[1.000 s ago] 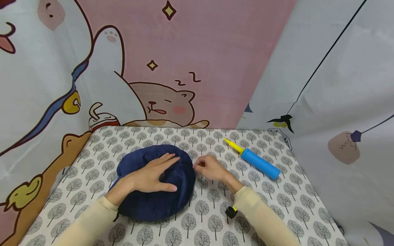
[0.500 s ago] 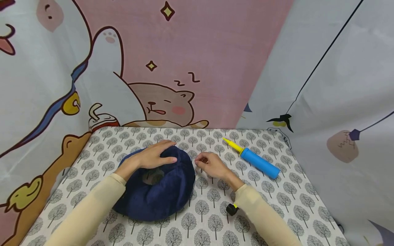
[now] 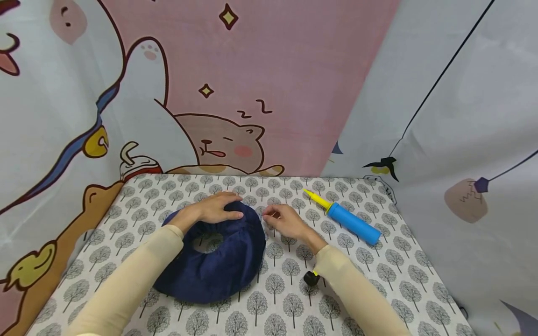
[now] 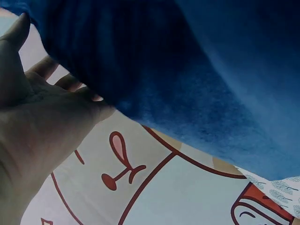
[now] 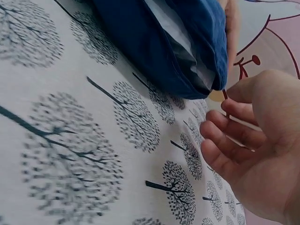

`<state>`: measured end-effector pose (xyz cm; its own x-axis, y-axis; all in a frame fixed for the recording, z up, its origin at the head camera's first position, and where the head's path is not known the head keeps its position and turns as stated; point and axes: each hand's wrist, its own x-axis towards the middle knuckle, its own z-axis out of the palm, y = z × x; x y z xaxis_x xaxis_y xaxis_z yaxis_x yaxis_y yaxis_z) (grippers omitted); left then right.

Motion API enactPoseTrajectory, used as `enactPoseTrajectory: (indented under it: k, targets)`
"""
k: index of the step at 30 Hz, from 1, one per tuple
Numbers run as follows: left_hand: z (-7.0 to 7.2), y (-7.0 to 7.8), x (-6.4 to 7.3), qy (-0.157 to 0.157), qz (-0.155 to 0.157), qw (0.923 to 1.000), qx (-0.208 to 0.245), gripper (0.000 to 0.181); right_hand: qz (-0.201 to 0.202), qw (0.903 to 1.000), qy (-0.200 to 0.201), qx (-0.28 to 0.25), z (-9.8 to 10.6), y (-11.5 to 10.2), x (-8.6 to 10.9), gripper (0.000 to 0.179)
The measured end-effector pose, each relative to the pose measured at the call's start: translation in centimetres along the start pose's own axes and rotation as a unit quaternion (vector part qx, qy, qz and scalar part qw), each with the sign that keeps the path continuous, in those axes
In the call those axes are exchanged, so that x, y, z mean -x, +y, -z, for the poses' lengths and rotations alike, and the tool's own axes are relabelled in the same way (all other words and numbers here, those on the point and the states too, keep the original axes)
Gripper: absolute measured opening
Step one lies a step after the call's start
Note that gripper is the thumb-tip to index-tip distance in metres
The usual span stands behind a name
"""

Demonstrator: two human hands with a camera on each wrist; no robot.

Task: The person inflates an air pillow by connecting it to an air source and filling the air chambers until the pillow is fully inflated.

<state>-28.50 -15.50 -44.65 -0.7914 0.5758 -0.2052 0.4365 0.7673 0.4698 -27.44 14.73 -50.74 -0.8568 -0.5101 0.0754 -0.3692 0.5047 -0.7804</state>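
A navy-blue ring cushion (image 3: 210, 275) with a soft fabric cover lies on the table, left of middle. My left hand (image 3: 218, 208) grips its far edge, thumb on top and fingers over the back. The left wrist view shows the fingers (image 4: 44, 68) partly hidden behind the blue cloth. In the right wrist view the cover gapes along its side, and white inner material (image 5: 176, 30) shows. At the end of this gap my right hand (image 3: 287, 220) pinches what looks like a thin dark zipper pull (image 5: 226, 99) between thumb and forefinger.
A blue hand pump (image 3: 353, 223) with a yellow nozzle lies at the right on the tree-print tablecloth (image 3: 275, 303). Below the right wrist shows a small black device (image 3: 311, 279). Cartoon-printed curtains (image 3: 294, 84) close off the back and sides.
My left hand has moved from across the cushion's middle to its far edge, uncovering the hole. My right hand has shifted slightly farther back along the cushion's right side. The pump lies still.
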Motion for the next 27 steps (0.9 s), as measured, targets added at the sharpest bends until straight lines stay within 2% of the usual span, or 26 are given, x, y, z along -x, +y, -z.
enactPoseTrajectory:
  k: [7, 15, 20, 27]
  targets:
    - [-0.1, -0.2, -0.4, -0.016, 0.006, 0.9998, -0.008, 0.071, -0.008, 0.999, -0.034, -0.028, 0.1, 0.0, -2.1, 0.037]
    - [0.3, -0.2, -0.2, -0.025, 0.007, 0.9997, -0.007, 0.07, -0.015, 0.9944, -0.081, -0.066, -0.4, -0.5, -4.3, 0.039]
    - [0.4, -0.2, -0.2, -0.021, 0.006, 0.9997, -0.008, 0.069, -0.031, 0.9906, -0.086, -0.102, -0.7, -0.9, -5.3, 0.041]
    - [0.3, -0.2, -0.2, -0.016, 0.005, 0.9998, -0.006, 0.069, -0.024, 0.9946, -0.078, -0.064, -1.1, -1.4, -5.9, 0.035]
